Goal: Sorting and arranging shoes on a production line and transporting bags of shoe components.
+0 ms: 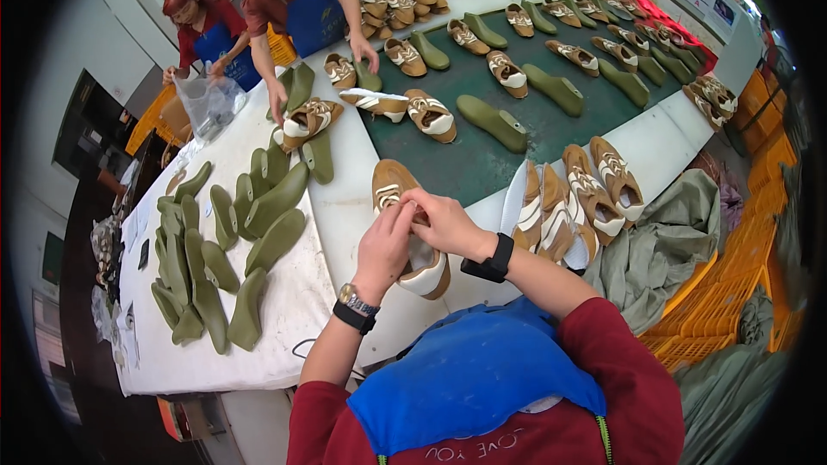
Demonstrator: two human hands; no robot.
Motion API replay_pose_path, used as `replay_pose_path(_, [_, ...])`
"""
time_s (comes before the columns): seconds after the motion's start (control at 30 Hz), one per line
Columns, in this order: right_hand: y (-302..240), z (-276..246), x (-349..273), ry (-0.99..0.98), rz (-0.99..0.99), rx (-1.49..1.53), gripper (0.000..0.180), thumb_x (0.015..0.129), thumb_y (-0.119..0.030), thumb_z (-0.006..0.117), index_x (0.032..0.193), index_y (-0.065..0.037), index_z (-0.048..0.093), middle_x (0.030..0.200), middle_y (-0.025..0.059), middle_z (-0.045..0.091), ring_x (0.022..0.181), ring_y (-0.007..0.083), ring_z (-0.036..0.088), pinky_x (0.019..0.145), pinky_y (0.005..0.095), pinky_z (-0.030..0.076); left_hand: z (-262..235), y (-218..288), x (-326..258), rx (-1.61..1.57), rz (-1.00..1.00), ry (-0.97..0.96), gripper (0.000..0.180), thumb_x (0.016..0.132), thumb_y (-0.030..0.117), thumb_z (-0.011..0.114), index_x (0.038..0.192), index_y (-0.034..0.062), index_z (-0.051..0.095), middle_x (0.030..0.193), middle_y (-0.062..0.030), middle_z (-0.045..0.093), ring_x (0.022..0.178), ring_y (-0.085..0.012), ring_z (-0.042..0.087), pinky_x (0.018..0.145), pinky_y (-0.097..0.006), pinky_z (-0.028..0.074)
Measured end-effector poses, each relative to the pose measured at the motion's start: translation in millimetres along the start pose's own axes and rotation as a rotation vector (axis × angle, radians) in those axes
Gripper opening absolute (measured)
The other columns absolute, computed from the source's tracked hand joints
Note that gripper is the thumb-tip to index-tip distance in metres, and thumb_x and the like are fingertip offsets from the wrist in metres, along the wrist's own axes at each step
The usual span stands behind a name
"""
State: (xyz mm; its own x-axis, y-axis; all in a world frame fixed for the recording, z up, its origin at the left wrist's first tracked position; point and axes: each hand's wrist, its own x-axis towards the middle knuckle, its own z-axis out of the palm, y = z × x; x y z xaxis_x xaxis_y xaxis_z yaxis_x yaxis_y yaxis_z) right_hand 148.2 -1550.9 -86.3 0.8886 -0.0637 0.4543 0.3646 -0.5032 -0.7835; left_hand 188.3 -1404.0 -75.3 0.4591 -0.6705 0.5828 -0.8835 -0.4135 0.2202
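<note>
A brown suede shoe upper [392,176] with white laces and a white heel patch lies on the white table edge directly in front of me, toe pointing away. My left hand [385,245] is closed over its near-left side, fingertips pinched at the laces. From the right, my right hand [448,224] meets it, thumb and fingers also pinched together at the lacing. A bit of white lace shows between the hands; the exact grip is partly hidden by the fingers. Beside my right forearm stand several similar brown shoes [594,185].
Green shoe lasts [280,198] are heaped on the white-covered table at left. Lasts and shoes sit in rows on a green belt [413,155] ahead. A co-worker's hand [277,102] touches a shoe across the table; another person handles a plastic bag [207,103]. Orange crates [719,293] stand right.
</note>
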Motion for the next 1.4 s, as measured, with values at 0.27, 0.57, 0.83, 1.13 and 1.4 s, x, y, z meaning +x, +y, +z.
replay_pose_path(0.27, [-6,13,-8,-0.039,-0.129,-0.227,0.022,0.080,-0.021,0.058,0.100,-0.014,0.058,0.085,0.0075,0.056,0.079,0.0283,0.058,0.064,0.0392,0.048,8,-49,-24,0.089,-0.184,-0.194,0.005,0.078,0.006,0.053,0.082,0.0049,0.050,0.070,-0.0128,0.057,0.064,-0.0302,0.059,0.056,-0.038,0.049])
replay_pose_path(0.57, [47,18,-35,-0.540,0.069,-0.319,0.029,0.077,-0.032,0.062,0.095,-0.011,0.058,0.088,0.0094,0.062,0.076,0.0298,0.061,0.064,0.0400,0.049,-15,-173,-48,-0.042,-0.324,-0.174,0.050,0.071,0.010,0.070,0.115,0.0020,0.050,0.118,-0.0209,0.051,0.111,-0.0367,0.048,0.094,-0.040,0.040])
replay_pose_path(0.83, [80,-5,-84,-0.767,0.314,-0.489,0.037,0.079,-0.041,0.059,0.091,-0.007,0.061,0.081,0.0158,0.061,0.074,0.0340,0.061,0.064,0.0426,0.049,-39,-345,-159,0.449,-0.992,-0.607,0.090,0.052,0.034,0.080,0.128,0.0150,0.035,0.118,-0.0146,0.050,0.111,-0.0322,0.048,0.087,-0.047,0.043])
replay_pose_path(1.13, [81,7,-80,-0.672,0.361,-0.389,0.037,0.079,-0.042,0.060,0.089,-0.006,0.062,0.085,0.0139,0.062,0.078,0.0332,0.060,0.070,0.0411,0.048,-8,-313,-117,0.536,-0.598,-0.569,0.035,0.064,0.029,0.073,0.085,0.0057,0.057,0.080,-0.0139,0.061,0.073,-0.0325,0.062,0.061,-0.041,0.050])
replay_pose_path(1.4, [88,13,-86,-0.603,0.315,-0.361,0.036,0.079,-0.039,0.061,0.089,-0.005,0.063,0.081,0.0147,0.061,0.076,0.0331,0.060,0.067,0.0413,0.048,-8,-211,-107,0.436,-0.291,-0.556,0.078,0.059,0.029,0.076,0.127,0.0135,0.042,0.120,-0.0184,0.048,0.101,-0.0312,0.054,0.075,-0.044,0.048])
